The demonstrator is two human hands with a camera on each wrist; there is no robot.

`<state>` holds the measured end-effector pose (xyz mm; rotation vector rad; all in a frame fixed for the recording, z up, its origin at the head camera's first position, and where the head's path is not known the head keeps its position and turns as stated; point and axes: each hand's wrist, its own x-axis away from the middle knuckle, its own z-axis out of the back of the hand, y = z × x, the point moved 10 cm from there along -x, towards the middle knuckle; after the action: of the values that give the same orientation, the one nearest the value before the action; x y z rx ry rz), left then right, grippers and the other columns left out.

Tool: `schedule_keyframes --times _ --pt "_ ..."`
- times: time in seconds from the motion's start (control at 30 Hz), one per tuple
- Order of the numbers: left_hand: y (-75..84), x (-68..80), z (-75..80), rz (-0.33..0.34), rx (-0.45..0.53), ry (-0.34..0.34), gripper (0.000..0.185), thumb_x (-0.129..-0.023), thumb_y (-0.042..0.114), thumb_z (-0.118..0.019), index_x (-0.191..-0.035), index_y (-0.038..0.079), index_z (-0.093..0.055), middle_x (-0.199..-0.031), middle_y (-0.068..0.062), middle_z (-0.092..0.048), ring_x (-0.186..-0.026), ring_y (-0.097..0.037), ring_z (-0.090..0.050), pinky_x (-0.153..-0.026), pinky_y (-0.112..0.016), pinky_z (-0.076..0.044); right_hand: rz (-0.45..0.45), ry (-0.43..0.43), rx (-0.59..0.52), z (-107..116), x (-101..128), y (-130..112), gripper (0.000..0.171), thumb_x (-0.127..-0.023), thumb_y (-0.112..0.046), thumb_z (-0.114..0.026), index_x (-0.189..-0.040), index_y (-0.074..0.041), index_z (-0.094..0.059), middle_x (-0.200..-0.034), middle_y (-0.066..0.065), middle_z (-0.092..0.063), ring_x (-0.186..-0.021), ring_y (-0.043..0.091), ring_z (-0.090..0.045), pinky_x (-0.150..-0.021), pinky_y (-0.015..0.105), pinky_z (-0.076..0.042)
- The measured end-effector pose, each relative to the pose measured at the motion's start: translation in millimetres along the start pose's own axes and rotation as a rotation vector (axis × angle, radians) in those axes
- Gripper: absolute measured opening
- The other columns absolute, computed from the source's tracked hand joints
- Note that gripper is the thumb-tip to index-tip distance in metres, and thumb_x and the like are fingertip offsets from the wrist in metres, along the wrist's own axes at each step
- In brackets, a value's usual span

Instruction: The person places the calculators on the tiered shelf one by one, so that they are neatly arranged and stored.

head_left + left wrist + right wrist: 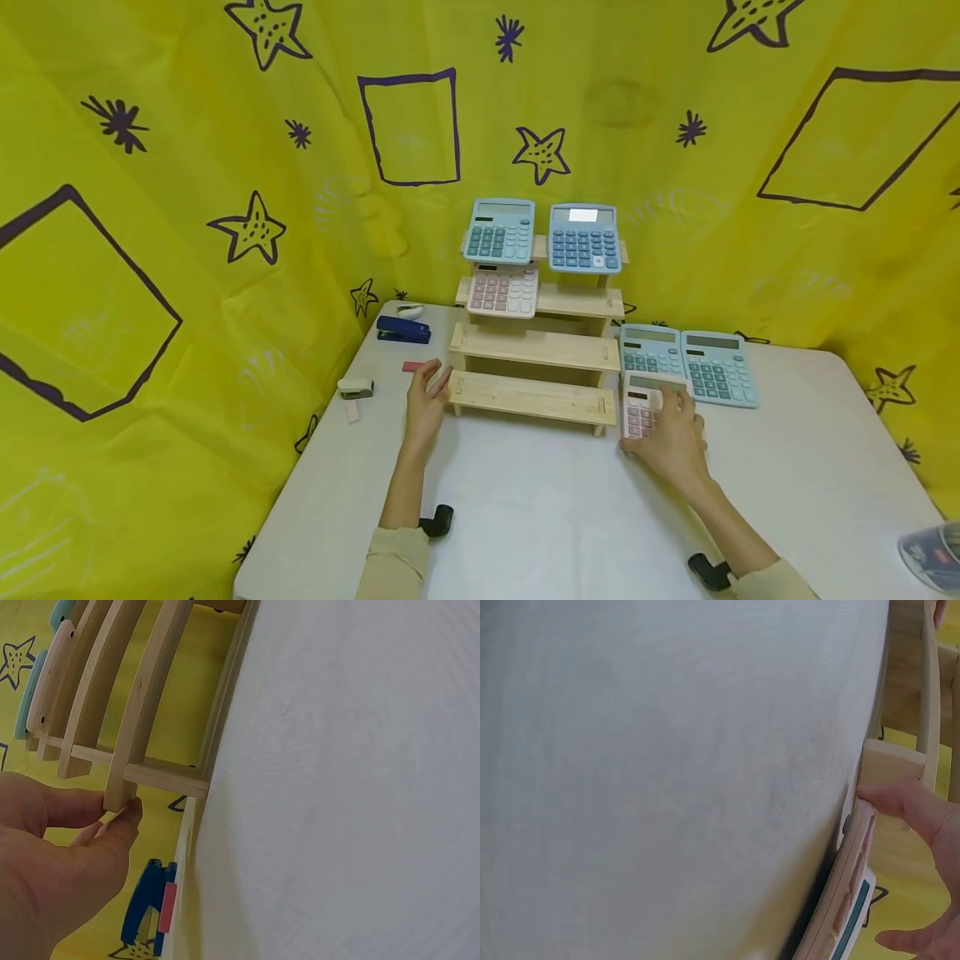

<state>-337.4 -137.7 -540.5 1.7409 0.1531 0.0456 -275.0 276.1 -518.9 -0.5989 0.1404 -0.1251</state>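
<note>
A tiered wooden stand (536, 350) sits at the back of the white table (540, 500). Its top step carries a teal calculator (499, 231) and a blue calculator (584, 238); a pink calculator (503, 291) leans on the second step. My left hand (435, 383) touches the left end of the bottom step (124, 791) with nearly straight fingers (127, 814). My right hand (667, 417) grips a second pink calculator (641, 404) lying on the table by the stand's right end, my thumb (900, 802) on its edge (851, 889). Two teal calculators (651, 350) (718, 367) lie just behind it.
Left of the stand lie a blue stapler (402, 330), a pink eraser (412, 366), a small grey stapler (356, 387) and another pink piece (352, 411). Yellow patterned cloth (150, 250) closes in the table on three sides. A dark object (930, 554) shows at bottom right.
</note>
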Motion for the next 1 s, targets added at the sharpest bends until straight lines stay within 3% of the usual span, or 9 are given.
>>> schedule_keyframes --times 0.27,0.53,0.7,0.8,1.0 --pt "0.1 -0.5 0.5 -0.008 0.010 0.004 0.054 -0.099 -0.020 -0.046 -0.151 -0.009 -0.036 -0.160 -0.028 -0.034 -0.144 -0.040 -0.047 -0.114 -0.032 -0.046 -0.003 0.021 -0.030 7.2 3.4 -2.2 0.123 -0.061 -0.015 -0.096 -0.158 0.008 -0.025 -0.156 0.045 -0.017 -0.122 0.072 -0.032 -0.076 0.084 -0.037" --pt "0.5 -0.4 -0.1 0.000 0.006 -0.004 0.054 -0.099 -0.019 -0.046 -0.151 -0.009 -0.036 -0.161 -0.027 -0.033 -0.145 -0.038 -0.046 -0.114 -0.031 -0.046 -0.006 0.080 -0.060 36.7 5.4 -16.7 0.120 -0.064 -0.014 -0.096 -0.158 0.005 -0.025 -0.158 0.041 -0.017 -0.125 0.068 -0.032 -0.079 0.083 -0.037" --pt "2.3 -0.4 2.0 -0.005 -0.017 0.002 0.053 -0.100 -0.017 -0.047 -0.152 -0.008 -0.036 -0.161 -0.025 -0.034 -0.145 -0.038 -0.047 -0.113 -0.032 -0.047 0.086 0.137 -0.097 60.2 2.1 -52.8 0.117 -0.064 -0.014 -0.097 -0.158 0.003 -0.029 -0.159 0.038 -0.020 -0.132 0.065 -0.031 -0.082 0.086 -0.037" --pt "1.7 -1.2 2.3 -0.006 -0.020 0.000 0.053 -0.100 -0.016 -0.047 -0.152 -0.008 -0.036 -0.162 -0.026 -0.034 -0.145 -0.038 -0.047 -0.114 -0.033 -0.046 0.144 0.146 -0.122 72.7 0.8 -83.1 0.117 -0.062 -0.013 -0.098 -0.158 0.000 -0.032 -0.160 0.036 -0.020 -0.136 0.064 -0.030 -0.090 0.087 -0.036" --pt "0.6 0.0 0.3 0.006 -0.001 -0.001 0.054 -0.100 -0.018 -0.046 -0.152 -0.008 -0.036 -0.161 -0.026 -0.033 -0.145 -0.039 -0.046 -0.116 -0.036 -0.044 0.218 0.096 -0.137 80.2 -3.7 -135.1 0.116 -0.062 -0.015 -0.097 -0.159 -0.005 -0.034 -0.162 0.033 -0.021 -0.139 0.062 -0.031 -0.100 0.084 -0.035"
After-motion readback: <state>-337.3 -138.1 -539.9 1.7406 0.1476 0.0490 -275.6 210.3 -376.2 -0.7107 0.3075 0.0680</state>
